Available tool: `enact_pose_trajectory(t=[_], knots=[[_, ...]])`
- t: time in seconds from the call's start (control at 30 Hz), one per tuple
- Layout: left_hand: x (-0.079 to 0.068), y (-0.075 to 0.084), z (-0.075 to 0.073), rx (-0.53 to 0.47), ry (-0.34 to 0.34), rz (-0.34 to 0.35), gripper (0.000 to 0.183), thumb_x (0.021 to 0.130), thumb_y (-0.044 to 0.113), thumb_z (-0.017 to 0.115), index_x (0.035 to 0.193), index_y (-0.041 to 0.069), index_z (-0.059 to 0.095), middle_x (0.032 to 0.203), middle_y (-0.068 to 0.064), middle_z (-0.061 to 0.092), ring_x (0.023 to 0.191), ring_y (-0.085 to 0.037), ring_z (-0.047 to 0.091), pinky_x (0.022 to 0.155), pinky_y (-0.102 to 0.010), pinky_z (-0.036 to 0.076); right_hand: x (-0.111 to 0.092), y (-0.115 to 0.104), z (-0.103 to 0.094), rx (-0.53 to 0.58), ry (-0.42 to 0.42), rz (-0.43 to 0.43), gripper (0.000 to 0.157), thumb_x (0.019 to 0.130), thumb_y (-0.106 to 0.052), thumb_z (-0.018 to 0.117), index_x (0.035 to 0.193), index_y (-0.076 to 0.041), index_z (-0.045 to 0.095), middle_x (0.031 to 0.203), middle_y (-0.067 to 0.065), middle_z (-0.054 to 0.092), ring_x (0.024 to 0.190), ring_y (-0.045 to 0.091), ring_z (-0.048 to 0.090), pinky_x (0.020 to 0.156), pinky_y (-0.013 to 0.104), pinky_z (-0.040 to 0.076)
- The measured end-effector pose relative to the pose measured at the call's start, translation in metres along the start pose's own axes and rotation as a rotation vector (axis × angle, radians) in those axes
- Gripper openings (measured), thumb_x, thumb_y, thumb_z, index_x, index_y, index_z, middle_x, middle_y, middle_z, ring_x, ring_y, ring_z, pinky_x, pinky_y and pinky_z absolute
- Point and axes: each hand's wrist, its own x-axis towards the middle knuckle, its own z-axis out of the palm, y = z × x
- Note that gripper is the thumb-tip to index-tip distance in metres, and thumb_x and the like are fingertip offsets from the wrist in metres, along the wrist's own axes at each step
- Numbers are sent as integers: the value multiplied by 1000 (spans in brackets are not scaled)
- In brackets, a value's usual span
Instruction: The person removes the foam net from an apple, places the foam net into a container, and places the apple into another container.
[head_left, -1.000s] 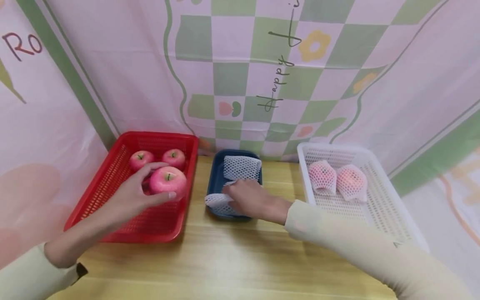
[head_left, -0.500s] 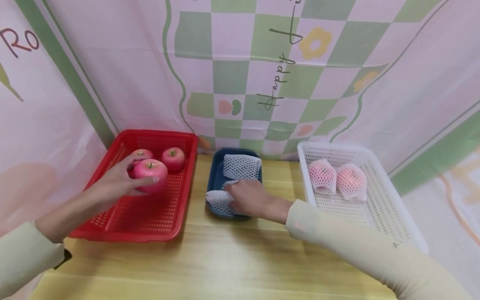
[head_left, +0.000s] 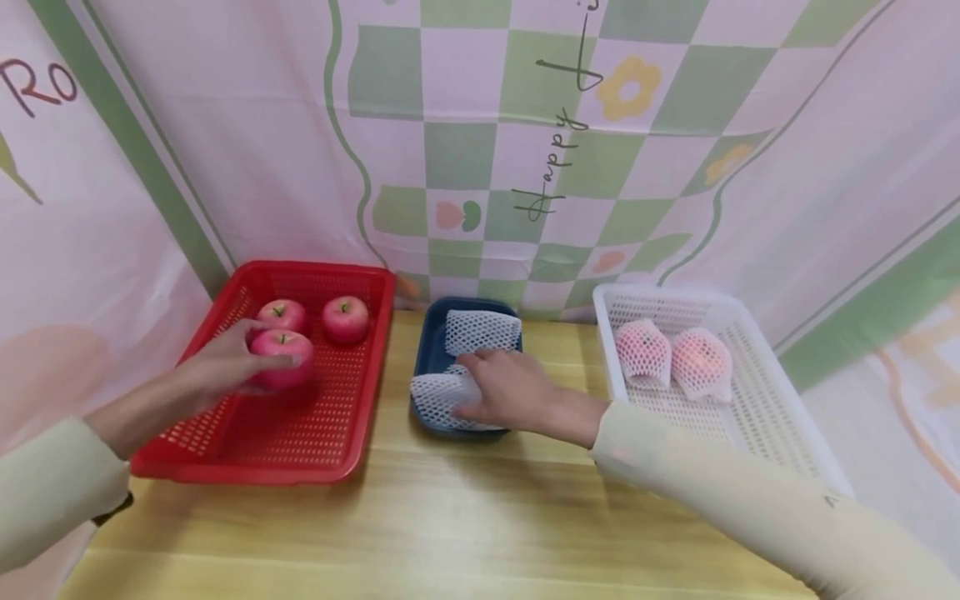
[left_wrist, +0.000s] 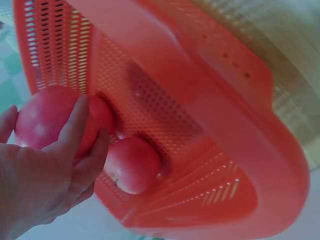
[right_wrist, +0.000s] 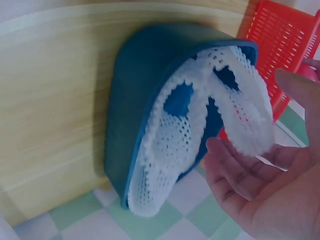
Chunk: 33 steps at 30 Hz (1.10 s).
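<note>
Apples (head_left: 345, 320) are left bare in red basket (head_left: 315, 433) (three, one gripped by left hand (head_left: 225, 365)), two already netted in white basket (head_left: 757, 392), right hand (head_left: 517, 388) loosely spread at foam net (head_left: 435, 400).

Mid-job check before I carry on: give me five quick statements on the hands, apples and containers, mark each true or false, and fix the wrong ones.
1. The left hand holds an apple. True.
2. The blue tray stands between the red basket and the white basket. True.
3. The two fruits in the white basket are bare. False: both sit in foam nets.
4. The right hand is inside the red basket. False: it is at the loose nets in the blue tray.
5. Two other apples lie in the red basket. True.
</note>
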Motion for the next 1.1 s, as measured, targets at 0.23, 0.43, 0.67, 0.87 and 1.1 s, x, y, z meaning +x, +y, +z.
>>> enact_pose_trajectory(t=[0.23, 0.43, 0.67, 0.87, 1.1], knots=[[13, -9, -2, -50, -36, -23, 95, 103, 27, 71, 163, -3, 3, 159, -31, 33, 141, -44, 47, 100, -49, 59, -16, 13, -21, -19, 39, 11, 72, 90, -56, 79, 139, -5, 65, 127, 17, 71, 100, 33, 74, 75, 49, 63], [21, -12, -4, -63, -56, -63, 95, 104, 22, 69, 163, -3, -1, 161, -33, 29, 145, -48, 42, 104, -55, 56, -33, 35, -33, -9, 66, 51, 67, 93, -48, 79, 138, -2, 64, 126, 21, 71, 98, 35, 73, 77, 51, 63], [29, -16, -9, -39, -62, -106, 92, 104, 20, 68, 161, -7, 0, 157, -33, 30, 141, -47, 45, 102, -56, 57, -61, 70, -51, -43, 104, 130, 63, 95, -46, 76, 137, -1, 65, 130, 22, 71, 101, 39, 74, 74, 53, 63], [32, -18, -11, 28, -45, -95, 74, 102, 21, 72, 153, -10, 27, 136, -23, 56, 109, -26, 65, 93, -51, 62, -84, 108, -68, -50, 101, 188, 55, 98, -42, 74, 131, 1, 67, 109, 18, 77, 89, 34, 75, 70, 51, 61], [37, -21, -12, 58, -37, -112, 76, 102, 22, 72, 151, -11, 25, 140, -27, 51, 116, -31, 62, 92, -52, 62, -100, 149, -74, -42, 37, 279, 56, 99, -43, 71, 130, 3, 66, 112, 26, 75, 94, 44, 74, 70, 59, 60]])
